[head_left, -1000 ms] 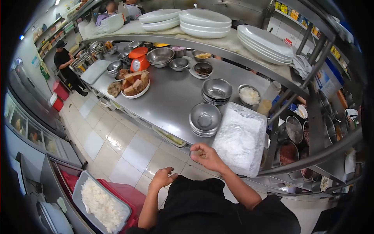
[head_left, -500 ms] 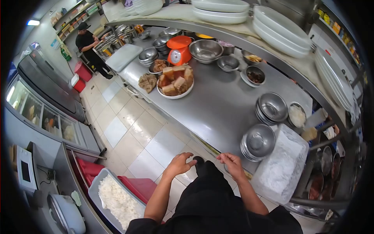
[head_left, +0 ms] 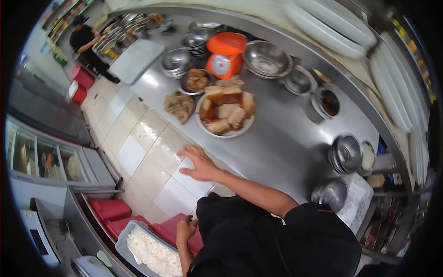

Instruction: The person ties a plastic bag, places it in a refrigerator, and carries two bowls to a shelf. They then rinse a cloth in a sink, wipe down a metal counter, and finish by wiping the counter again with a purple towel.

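Observation:
My right hand (head_left: 198,164) lies flat with fingers spread on the front edge of the steel counter (head_left: 286,138). It holds nothing. Just beyond it stands a white plate of cut meat chunks (head_left: 226,115), with a loose brown piece (head_left: 180,106) on the counter beside it. My left hand (head_left: 187,228) hangs low by my side. It is over a red box (head_left: 170,228), next to a grey tub of white rice (head_left: 154,254). Its fingers are too small to read.
An orange scale (head_left: 225,55) and a large steel bowl (head_left: 267,57) stand behind the plate. Stacked steel bowls (head_left: 346,152) and a foil-covered tray (head_left: 357,203) are to the right. White plates (head_left: 337,27) fill the shelf above. Another person (head_left: 85,41) works at the far end.
The view has swung left along the counter. My right hand left the spot by the bowls and foil tray and reached out to the counter edge near the meat plate. My left hand dropped toward the rice tub.

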Demonstrator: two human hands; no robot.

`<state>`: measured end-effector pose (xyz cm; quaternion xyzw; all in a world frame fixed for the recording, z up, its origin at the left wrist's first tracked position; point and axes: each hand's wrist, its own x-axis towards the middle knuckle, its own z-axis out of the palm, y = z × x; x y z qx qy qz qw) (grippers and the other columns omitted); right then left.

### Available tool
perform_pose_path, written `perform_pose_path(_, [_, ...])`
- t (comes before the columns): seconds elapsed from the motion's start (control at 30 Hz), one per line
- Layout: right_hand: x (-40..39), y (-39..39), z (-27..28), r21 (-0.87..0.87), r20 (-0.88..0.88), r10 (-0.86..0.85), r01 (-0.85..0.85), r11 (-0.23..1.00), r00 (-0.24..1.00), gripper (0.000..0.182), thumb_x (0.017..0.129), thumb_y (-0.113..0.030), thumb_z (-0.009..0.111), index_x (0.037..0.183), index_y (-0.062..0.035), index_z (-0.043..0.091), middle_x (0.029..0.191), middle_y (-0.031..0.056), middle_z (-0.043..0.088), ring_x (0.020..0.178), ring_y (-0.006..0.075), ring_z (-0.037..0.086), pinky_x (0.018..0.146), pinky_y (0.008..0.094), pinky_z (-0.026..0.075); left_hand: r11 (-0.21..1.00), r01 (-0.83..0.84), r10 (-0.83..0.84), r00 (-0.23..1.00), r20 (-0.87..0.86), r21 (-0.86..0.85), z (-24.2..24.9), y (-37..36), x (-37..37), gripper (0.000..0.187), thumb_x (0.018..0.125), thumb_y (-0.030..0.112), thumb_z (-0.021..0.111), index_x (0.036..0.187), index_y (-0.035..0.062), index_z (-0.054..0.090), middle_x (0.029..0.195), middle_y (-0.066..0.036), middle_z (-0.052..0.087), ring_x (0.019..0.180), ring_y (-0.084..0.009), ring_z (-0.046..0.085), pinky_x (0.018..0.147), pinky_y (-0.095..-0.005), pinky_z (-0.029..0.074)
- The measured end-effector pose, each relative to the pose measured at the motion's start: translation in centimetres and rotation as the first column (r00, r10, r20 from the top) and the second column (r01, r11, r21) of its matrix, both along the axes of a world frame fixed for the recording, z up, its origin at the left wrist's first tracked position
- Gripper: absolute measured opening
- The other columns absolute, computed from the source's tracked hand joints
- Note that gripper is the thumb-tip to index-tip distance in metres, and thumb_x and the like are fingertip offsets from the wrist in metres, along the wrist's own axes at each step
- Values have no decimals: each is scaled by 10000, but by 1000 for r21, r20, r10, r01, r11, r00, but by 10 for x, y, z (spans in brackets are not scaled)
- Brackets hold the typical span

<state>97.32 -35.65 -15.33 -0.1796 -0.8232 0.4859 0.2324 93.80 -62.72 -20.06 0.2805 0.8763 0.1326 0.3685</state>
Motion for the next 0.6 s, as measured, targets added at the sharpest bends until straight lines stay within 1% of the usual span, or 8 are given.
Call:
perform_pose_path(0.07, [-63, 19, -12, 72, 52, -75, 71, 995, 996, 538, 700, -230, 674, 1173, -89, 460, 1288, 217, 330, 1208, 410, 279, 993, 427, 285, 985, -167, 169, 982, 87, -34, -8, -17, -19, 433, 747, 323, 650, 1050, 17, 599, 929, -195, 629, 883, -329, 607, 778, -388, 471])
perform_pose_path(0.17, [-141, 53, -28, 147, 108, -219, 203, 968, 970, 554, 725, -213, 663, 1215, -96, 434, 1325, 206, 305, 1244, 415, 239, 1009, 453, 262, 979, -177, 188, 976, 108, -99, -26, -31, -57, 444, 756, 332, 647, 1062, 16, 592, 941, -185, 632, 902, -313, 609, 784, -374, 472])
perform_pose_path(0.23, [-178, 78, -36, 340, 190, -454, 376, 862, 870, 595, 742, -213, 634, 1264, -95, 376, 1349, 206, 267, 1268, 415, 194, 995, 472, 273, 986, -149, 159, 974, 160, -75, -33, -31, -92, 447, 766, 339, 641, 1063, 9, 589, 940, -189, 632, 898, -307, 613, 782, -367, 473])
perform_pose_path(0.33, [-212, 103, -38, 439, 323, -624, 472, 765, 711, 615, 755, -225, 610, 1285, -83, 334, 1356, 202, 250, 1263, 406, 200, 979, 471, 287, 986, -165, 162, 970, 179, 1, -53, -43, -155, 448, 776, 340, 631, 1057, -6, 588, 922, -196, 635, 882, -303, 619, 779, -362, 475])
perform_pose_path(0.37, [-224, 112, -51, 542, 297, -728, 519, 661, 618, 616, 760, -237, 595, 1290, -74, 328, 1296, 207, 325, 1205, 382, 285, 943, 463, 318, 985, -171, 173, 970, 169, -22, -36, -34, -176, 442, 775, 328, 632, 1046, -18, 589, 905, -202, 637, 867, -303, 625, 771, -359, 478])
perform_pose_path(0.43, [-241, 134, -81, 525, 303, -762, 567, 634, 572, 652, 753, -232, 608, 1313, -84, 309, 1272, 182, 359, 1181, 371, 328, 895, 493, 361, 988, -154, 153, 981, 120, 2, -37, -34, -225, 431, 772, 320, 634, 1037, -17, 593, 903, -203, 637, 862, -304, 625, 765, -361, 480])
perform_pose_path(0.5, [-235, 133, -82, 473, 234, -754, 605, 640, 614, 592, 762, -288, 596, 1274, -86, 378, 1201, 159, 422, 1092, 337, 405, 878, 481, 376, 991, -131, 131, 990, 50, 7, -42, -36, -264, 402, 760, 302, 646, 1012, -8, 603, 894, -204, 637, 853, -310, 625, 745, -370, 486])
perform_pose_path(0.6, [-215, 126, -67, 581, 303, -698, 455, 675, 649, 566, 763, -353, 579, 1241, -93, 426, 1179, 145, 440, 1106, 328, 395, 908, 498, 334, 996, -69, 67, 997, -35, -58, -41, -24, -323, 392, 759, 303, 645, 1005, 0, 606, 887, -204, 636, 850, -321, 622, 744, -381, 486])
